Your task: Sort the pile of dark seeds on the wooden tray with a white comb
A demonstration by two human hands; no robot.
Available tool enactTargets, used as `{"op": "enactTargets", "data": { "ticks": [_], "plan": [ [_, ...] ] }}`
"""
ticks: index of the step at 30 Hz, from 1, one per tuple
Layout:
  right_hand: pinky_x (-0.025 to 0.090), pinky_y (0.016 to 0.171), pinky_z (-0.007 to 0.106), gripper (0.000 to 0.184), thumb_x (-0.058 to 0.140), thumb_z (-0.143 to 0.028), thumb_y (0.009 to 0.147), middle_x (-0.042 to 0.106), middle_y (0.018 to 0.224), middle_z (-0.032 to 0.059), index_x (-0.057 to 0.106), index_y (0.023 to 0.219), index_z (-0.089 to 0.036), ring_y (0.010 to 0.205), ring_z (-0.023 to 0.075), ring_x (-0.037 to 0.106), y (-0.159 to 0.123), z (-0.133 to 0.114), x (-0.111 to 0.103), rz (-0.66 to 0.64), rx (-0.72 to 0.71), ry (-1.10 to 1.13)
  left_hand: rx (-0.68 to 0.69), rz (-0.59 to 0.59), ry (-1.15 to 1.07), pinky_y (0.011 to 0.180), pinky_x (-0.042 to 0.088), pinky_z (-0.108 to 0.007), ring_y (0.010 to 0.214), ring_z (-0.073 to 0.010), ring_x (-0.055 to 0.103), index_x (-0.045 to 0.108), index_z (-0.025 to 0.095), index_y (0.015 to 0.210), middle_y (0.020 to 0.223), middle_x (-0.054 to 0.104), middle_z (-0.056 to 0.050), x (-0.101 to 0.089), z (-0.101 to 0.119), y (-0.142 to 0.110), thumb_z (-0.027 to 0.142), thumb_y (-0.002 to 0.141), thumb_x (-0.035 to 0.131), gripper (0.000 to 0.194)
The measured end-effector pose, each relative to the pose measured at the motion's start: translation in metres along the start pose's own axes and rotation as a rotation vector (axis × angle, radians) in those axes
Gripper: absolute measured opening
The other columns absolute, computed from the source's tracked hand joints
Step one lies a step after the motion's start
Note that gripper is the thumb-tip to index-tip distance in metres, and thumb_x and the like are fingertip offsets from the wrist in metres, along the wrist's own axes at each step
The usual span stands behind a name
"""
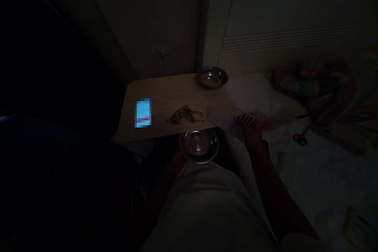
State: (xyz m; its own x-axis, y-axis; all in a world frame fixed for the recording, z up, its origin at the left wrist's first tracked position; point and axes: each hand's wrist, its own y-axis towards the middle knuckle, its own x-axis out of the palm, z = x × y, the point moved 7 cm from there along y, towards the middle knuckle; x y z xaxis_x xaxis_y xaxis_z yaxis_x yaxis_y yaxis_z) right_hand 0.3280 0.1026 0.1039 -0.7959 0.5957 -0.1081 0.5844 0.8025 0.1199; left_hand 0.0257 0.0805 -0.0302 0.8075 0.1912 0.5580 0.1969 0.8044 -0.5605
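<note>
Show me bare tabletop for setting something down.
Bare tabletop runs behind the glowing screen and pile of dark bits, left of the far bowl; a narrower gap separates screen and pile. Crowded: the right end, where the right hand holds a pale, blurred object.

Beyond L hand [178,157], off to its left: lit bluish screen [143,112], pixelated. Well beyond same hand, low on wall [174,8]: socket [156,50] w/ plug [161,50] in & thin cord [165,65] hanging below. Right of R hand [252,130]: scissors [300,139], reddish handles, on pale sheet [313,189]. Farther right & beyond: tangled heap [313,84], reddish in pts, too dim to ID. Well beyond R hand: pale panel [283,12] w/ horiz. grooves.
</note>
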Motion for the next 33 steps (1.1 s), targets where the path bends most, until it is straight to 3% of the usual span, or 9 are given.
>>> {"op": "enactTargets", "data": {
  "ticks": [7, 15, 26, 33],
  "plan": [
    [0.042, 0.059, 0.025, 0.024, 0.075, -0.026, 0.059, 0.060, 0.068, -0.0033, 0.061, 0.078, -0.020, 0.061, 0.0125, 0.053, -0.006, 0.002, 0.012, -0.068, 0.024, 0.040, -0.011, -0.015, 0.010, 0.099, 0.040, -0.048, 0.112, -0.0363, 0.059, 0.073, 0.016, 0.097, 0.101, 0.074, -0.009, 0.003, 0.000, 0.000, 0.012, 0.044, 0.080, 0.053],
    [0.042, 0.061, 0.027, 0.025, 0.075, -0.028, 0.058, 0.061, 0.068, -0.0031, 0.061, 0.077, -0.020, 0.064, 0.0146, 0.054, -0.002, 0.004, 0.004, -0.014, 0.039, 0.013, 0.079, -0.106, 0.064, 0.103, 0.036, -0.042, 0.121, -0.0359, 0.053, 0.074, 0.016, 0.092, 0.107, 0.073, -0.010, 0.006, 0.012, -0.008, 0.012, 0.050, 0.080, 0.042],
    [0.044, 0.063, 0.026, 0.024, 0.074, -0.029, 0.061, 0.063, 0.071, -0.0023, 0.060, 0.076, -0.019, 0.066, 0.0139, 0.057, -0.002, -0.001, 0.011, -0.004, -0.035, 0.040, 0.036, -0.085, 0.039, 0.096, 0.041, -0.045, 0.112, -0.0363, 0.058, 0.072, 0.016, 0.099, 0.102, 0.074, -0.010, 0.009, 0.005, -0.004, 0.012, 0.054, 0.078, 0.046],
    [0.043, 0.060, 0.025, 0.028, 0.077, -0.028, 0.058, 0.062, 0.069, -0.0035, 0.061, 0.078, -0.019, 0.062, 0.0124, 0.055, -0.001, 0.010, 0.014, -0.051, 0.038, 0.066, 0.025, -0.071, 0.027, 0.095, 0.042, -0.046, 0.111, -0.0366, 0.058, 0.071, 0.015, 0.100, 0.102, 0.073, -0.010, 0.007, 0.003, -0.002, 0.011, 0.055, 0.077, 0.046]
  ]
}}
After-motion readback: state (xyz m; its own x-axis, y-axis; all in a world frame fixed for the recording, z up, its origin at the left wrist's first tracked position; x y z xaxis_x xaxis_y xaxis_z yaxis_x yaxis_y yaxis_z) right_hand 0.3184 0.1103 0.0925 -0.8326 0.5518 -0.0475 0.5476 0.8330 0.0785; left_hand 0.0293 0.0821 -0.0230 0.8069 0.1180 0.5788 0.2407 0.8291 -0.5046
